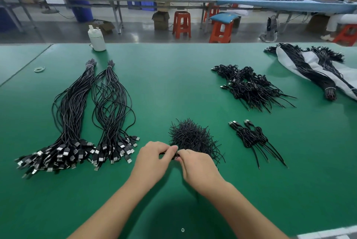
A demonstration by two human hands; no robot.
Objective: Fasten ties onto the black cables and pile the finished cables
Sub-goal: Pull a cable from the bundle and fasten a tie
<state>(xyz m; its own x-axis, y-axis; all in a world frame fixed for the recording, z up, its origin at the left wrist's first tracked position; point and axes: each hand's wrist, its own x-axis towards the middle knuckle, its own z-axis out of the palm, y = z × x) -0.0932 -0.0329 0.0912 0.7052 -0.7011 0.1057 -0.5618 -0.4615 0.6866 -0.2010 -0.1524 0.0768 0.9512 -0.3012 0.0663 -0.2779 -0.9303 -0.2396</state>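
Observation:
My left hand [154, 156] and my right hand [195, 163] meet at the table's middle front, both pinching a small folded black cable [174, 156] that is mostly hidden by the fingers. Just behind the hands lies a heap of short black ties [190, 135]. Two long bundles of untied black USB cables [77, 115] [113, 111] lie at the left, plugs toward me. At the right front sits a small pile of tied cables [251, 137]. A larger pile of tied cables [249, 85] lies farther back on the right.
A white plastic bottle [96, 39] stands at the table's far edge. Rubber bands [39, 69] lie at far left. More banded cable bundles rest on a white bag [313, 67] at far right. Beyond the green table [173, 88] are red stools [181, 24] and workbenches.

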